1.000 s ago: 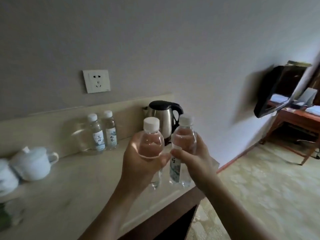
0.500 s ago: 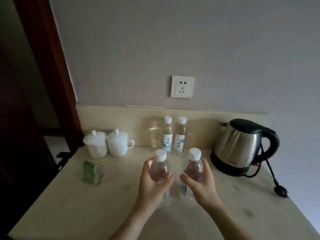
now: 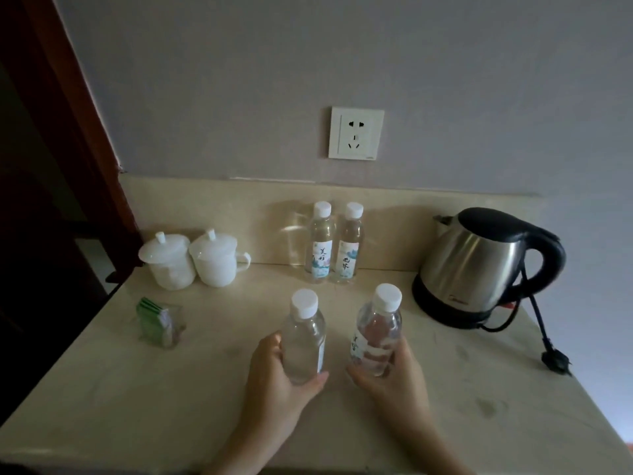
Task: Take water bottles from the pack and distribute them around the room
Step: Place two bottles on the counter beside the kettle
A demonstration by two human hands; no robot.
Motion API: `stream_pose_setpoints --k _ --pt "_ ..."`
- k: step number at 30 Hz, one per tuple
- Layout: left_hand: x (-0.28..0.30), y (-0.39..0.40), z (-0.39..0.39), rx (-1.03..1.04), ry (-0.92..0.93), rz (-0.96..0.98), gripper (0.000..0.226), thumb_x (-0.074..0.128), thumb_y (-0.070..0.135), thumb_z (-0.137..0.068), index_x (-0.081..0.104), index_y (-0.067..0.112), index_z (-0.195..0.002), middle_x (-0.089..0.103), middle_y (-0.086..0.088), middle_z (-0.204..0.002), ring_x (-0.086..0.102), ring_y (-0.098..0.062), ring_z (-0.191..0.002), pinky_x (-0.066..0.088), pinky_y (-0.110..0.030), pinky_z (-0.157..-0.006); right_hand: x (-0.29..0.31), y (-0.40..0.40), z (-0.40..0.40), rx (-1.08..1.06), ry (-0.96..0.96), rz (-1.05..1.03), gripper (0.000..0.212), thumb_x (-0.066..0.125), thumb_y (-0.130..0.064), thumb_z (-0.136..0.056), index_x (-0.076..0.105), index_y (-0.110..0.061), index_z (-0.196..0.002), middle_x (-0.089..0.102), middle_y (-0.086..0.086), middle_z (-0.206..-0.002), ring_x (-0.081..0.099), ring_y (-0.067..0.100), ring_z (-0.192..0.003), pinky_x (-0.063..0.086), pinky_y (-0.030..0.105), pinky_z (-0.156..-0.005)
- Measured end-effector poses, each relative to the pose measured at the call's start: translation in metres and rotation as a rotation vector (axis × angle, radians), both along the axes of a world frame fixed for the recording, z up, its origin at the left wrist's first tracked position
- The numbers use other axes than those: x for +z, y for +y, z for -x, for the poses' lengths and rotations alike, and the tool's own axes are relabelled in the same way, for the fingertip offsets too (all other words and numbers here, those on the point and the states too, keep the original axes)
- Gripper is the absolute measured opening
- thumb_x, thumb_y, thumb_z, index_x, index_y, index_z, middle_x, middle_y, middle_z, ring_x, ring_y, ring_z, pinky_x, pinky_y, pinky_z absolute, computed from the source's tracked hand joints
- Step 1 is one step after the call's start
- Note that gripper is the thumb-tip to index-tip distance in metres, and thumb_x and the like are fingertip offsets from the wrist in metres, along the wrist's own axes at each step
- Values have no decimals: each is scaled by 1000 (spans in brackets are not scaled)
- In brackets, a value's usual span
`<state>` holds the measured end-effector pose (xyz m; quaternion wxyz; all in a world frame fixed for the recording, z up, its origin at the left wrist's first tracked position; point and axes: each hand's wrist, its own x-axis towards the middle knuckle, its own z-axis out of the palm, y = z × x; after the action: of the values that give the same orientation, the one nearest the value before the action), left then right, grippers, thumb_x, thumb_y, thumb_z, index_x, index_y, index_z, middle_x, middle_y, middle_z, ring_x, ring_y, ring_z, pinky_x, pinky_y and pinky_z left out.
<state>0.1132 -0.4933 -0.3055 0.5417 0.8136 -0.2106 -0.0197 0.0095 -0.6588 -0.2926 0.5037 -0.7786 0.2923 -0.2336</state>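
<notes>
Each of my hands holds a clear water bottle with a white cap over the beige counter [image 3: 102,389]. My left hand [image 3: 274,375] grips the left bottle [image 3: 305,337] around its lower body. My right hand [image 3: 394,375] grips the right bottle [image 3: 378,330], whose label faces left. Both bottles are upright, a little apart, low over or on the counter; I cannot tell which. Two more bottles [image 3: 334,245] stand side by side against the backsplash, straight behind them.
A steel kettle [image 3: 479,265] with a black handle sits at the right, its cord and plug [image 3: 555,361] trailing on the counter. Two white lidded cups [image 3: 195,264] stand at the back left, a holder of green tea bags [image 3: 157,320] before them. A wall socket [image 3: 356,133] is above.
The view swung from the room to face the counter. Both hands have lowered the bottles toward the counter and moved them slightly apart.
</notes>
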Motion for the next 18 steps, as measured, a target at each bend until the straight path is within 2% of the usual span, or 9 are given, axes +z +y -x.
stream_pose_setpoints --k 3,5,8,10,12,14,16,18 --pt "-3 5 -8 -21 48 2 57 85 49 -49 51 39 -95 70 6 -84 70 -9 -78 58 -45 -71 -1 -1 -1 -43 49 2 55 84 -34 -61 51 -36 -106 72 -12 -90 70 6 -83 58 37 -73" --pt "-2 6 -15 -41 54 8 58 86 46 -52 53 43 -100 72 9 -90 70 -7 -83 59 -42 -75 3 -2 -6 -75 86 23 52 83 -30 -67 48 -32 -106 69 -13 -89 69 12 -83 57 36 -72" --pt "-1 3 -36 -76 76 38 64 92 24 -61 53 50 -105 72 18 -100 70 -2 -91 58 -34 -82 6 -8 -20 -122 134 67 50 78 -26 -70 41 -31 -103 64 -4 -90 67 25 -84 55 37 -72" --pt "0 1 -56 -110 87 36 67 90 18 -67 51 49 -111 69 26 -105 68 1 -95 56 -32 -86 7 -14 -30 -149 126 57 53 78 -22 -72 38 -32 -106 60 -4 -93 62 23 -83 52 35 -72" --pt "2 -2 -77 -144 109 37 63 88 17 -70 53 43 -116 71 22 -106 70 -4 -96 56 -40 -90 10 -25 -41 -168 100 46 52 78 -20 -73 41 -30 -108 58 -5 -95 58 19 -83 50 33 -72" --pt "3 -8 -99 -156 111 52 60 86 14 -71 58 39 -117 74 7 -107 71 -14 -98 55 -47 -93 10 -37 -53 -175 97 60 50 78 -20 -74 46 -24 -112 58 -5 -102 58 17 -87 47 30 -74" --pt "3 -16 -115 -159 81 67 57 84 8 -73 61 41 -113 72 -1 -110 70 -15 -101 54 -48 -95 9 -50 -65 -182 110 124 55 79 -20 -73 51 -18 -121 50 -3 -111 56 19 -98 45 30 -81" --pt "3 -23 -127 -155 97 90 55 84 7 -74 62 38 -114 72 1 -110 69 -12 -102 54 -45 -96 7 -63 -77 -181 107 163 58 80 -19 -72 54 -14 -124 44 -3 -111 52 20 -106 44 31 -86"
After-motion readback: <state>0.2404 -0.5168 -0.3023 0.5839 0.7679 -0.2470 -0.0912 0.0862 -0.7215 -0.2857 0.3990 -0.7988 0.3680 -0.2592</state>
